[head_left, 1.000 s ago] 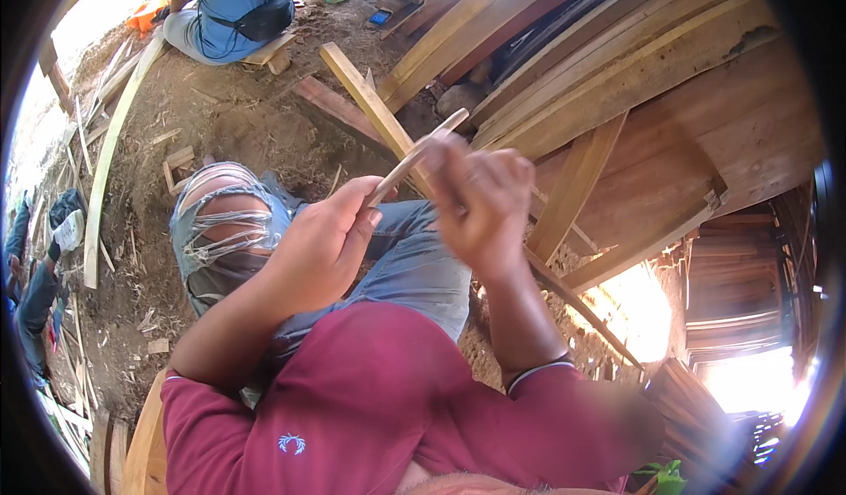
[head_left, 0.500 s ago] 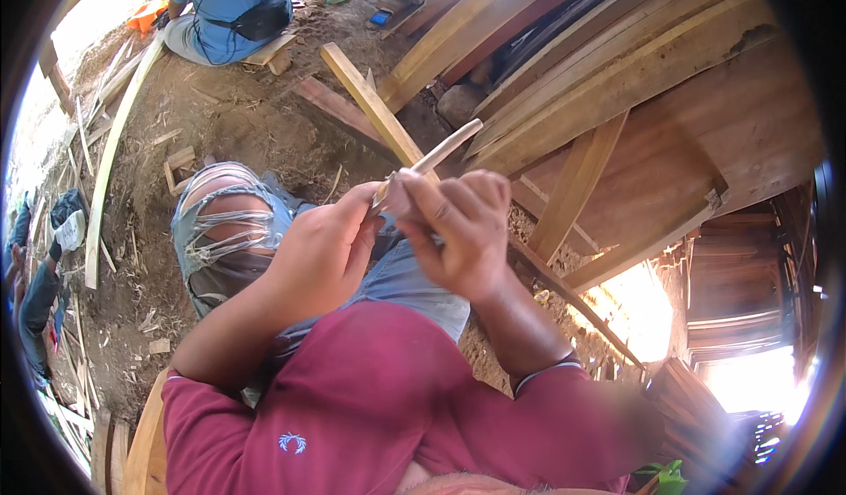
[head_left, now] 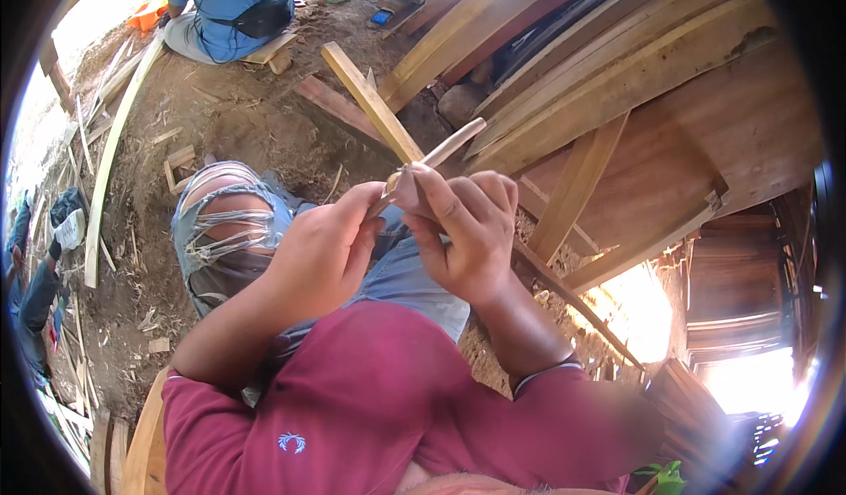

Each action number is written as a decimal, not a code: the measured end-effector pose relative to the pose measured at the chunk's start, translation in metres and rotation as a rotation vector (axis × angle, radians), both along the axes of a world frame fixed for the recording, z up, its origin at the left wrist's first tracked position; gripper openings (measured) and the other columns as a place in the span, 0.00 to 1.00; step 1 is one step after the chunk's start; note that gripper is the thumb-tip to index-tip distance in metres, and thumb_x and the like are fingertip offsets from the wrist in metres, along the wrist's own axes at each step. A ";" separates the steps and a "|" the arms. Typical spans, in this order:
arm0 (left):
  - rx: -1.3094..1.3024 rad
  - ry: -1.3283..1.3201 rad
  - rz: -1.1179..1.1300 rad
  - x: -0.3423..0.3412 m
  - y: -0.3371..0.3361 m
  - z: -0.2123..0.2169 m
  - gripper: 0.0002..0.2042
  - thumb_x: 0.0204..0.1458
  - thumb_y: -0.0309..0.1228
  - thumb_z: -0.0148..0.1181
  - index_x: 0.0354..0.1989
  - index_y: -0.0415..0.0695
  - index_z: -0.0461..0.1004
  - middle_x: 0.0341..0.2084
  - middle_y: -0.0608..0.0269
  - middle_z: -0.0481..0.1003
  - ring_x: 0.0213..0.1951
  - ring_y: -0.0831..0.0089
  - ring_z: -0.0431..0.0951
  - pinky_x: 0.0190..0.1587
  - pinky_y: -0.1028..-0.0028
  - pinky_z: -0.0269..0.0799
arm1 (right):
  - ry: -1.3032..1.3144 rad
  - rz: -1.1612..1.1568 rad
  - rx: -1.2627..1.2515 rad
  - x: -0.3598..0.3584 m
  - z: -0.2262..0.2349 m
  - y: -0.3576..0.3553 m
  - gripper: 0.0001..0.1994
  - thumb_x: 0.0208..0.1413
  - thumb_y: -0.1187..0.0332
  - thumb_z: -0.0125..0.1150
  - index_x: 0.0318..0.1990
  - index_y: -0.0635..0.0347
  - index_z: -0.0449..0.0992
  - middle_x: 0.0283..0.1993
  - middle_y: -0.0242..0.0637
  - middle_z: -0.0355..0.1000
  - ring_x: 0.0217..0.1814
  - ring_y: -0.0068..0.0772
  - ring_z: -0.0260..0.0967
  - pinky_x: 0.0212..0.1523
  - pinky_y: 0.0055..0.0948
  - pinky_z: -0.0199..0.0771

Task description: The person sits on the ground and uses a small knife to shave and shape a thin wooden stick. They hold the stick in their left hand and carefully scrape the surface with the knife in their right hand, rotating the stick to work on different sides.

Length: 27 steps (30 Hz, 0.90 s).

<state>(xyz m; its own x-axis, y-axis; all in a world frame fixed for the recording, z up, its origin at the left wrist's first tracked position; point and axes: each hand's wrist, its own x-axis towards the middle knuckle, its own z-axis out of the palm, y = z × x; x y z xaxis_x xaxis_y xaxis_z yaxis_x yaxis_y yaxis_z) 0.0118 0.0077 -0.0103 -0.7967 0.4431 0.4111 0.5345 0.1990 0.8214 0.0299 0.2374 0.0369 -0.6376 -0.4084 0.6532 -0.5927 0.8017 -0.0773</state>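
Above my lap, my left hand (head_left: 322, 248) is closed, with thumb and fingers pinching the near end of a slim, pale wooden stick (head_left: 456, 140). The stick slants up to the right, its rounded far end free. My right hand (head_left: 471, 235) is closed too, pressing a small brown folded sheet, which looks like sandpaper (head_left: 409, 193), against the stick between thumb and forefinger. Its other fingers are curled. Fingers hide the stick's lower end and part of the sheet.
A squared timber (head_left: 374, 99) lies just beyond my hands. Long planks (head_left: 608, 72) and a large brown board (head_left: 679, 151) stand at the right. Wood scraps litter the dirt floor (head_left: 256, 112). A person in blue (head_left: 225, 11) sits far left; others are partly visible.
My right hand has moved slightly up and right with the brown sheet along the stick. The stick's far end has shifted a little; my left hand stays nearly in place.
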 end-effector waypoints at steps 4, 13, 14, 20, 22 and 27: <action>-0.038 -0.034 0.018 0.001 0.002 0.001 0.18 0.71 0.20 0.55 0.68 0.37 0.72 0.42 0.40 0.82 0.44 0.40 0.86 0.46 0.58 0.80 | 0.126 -0.291 -0.104 -0.030 0.005 0.027 0.22 0.63 0.62 0.76 0.65 0.47 0.85 0.37 0.23 0.77 0.42 0.32 0.72 0.51 0.39 0.65; -0.014 0.006 0.024 -0.003 0.003 -0.001 0.18 0.69 0.22 0.59 0.65 0.35 0.71 0.39 0.38 0.83 0.42 0.35 0.85 0.42 0.48 0.80 | 0.151 -0.330 -0.118 -0.036 -0.002 0.023 0.22 0.64 0.60 0.77 0.65 0.46 0.85 0.35 0.23 0.75 0.39 0.31 0.71 0.53 0.39 0.66; 0.011 0.021 0.028 -0.003 0.003 -0.003 0.18 0.69 0.22 0.59 0.65 0.36 0.71 0.39 0.38 0.83 0.42 0.35 0.85 0.42 0.48 0.80 | 0.110 -0.247 -0.072 -0.030 -0.003 0.016 0.23 0.63 0.61 0.77 0.64 0.51 0.85 0.36 0.26 0.77 0.39 0.34 0.72 0.53 0.39 0.66; 0.011 -0.038 0.012 -0.002 0.002 -0.001 0.17 0.71 0.23 0.57 0.66 0.37 0.72 0.43 0.38 0.83 0.46 0.37 0.86 0.46 0.52 0.80 | 0.143 -0.254 -0.025 -0.028 -0.004 0.016 0.23 0.63 0.61 0.77 0.65 0.47 0.85 0.35 0.22 0.75 0.39 0.31 0.71 0.49 0.41 0.64; 0.011 -0.091 0.005 0.001 0.002 -0.001 0.16 0.74 0.24 0.55 0.67 0.38 0.73 0.45 0.41 0.83 0.46 0.43 0.86 0.50 0.60 0.79 | 0.169 -0.233 -0.074 -0.033 -0.005 0.019 0.22 0.63 0.60 0.77 0.64 0.45 0.86 0.34 0.23 0.75 0.40 0.30 0.72 0.49 0.40 0.64; 0.054 -0.090 -0.021 -0.001 0.001 -0.001 0.16 0.75 0.24 0.54 0.68 0.38 0.73 0.46 0.44 0.82 0.47 0.50 0.86 0.51 0.62 0.79 | 0.102 -0.109 -0.002 -0.014 -0.007 -0.002 0.19 0.63 0.62 0.76 0.61 0.48 0.87 0.33 0.23 0.75 0.39 0.32 0.72 0.48 0.39 0.63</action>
<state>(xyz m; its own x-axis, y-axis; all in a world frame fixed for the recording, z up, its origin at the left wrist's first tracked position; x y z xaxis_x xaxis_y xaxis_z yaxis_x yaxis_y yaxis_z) 0.0113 0.0083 -0.0113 -0.8220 0.4395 0.3621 0.4618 0.1424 0.8755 0.0157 0.2354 0.0299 -0.6084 -0.3392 0.7175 -0.5068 0.8618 -0.0223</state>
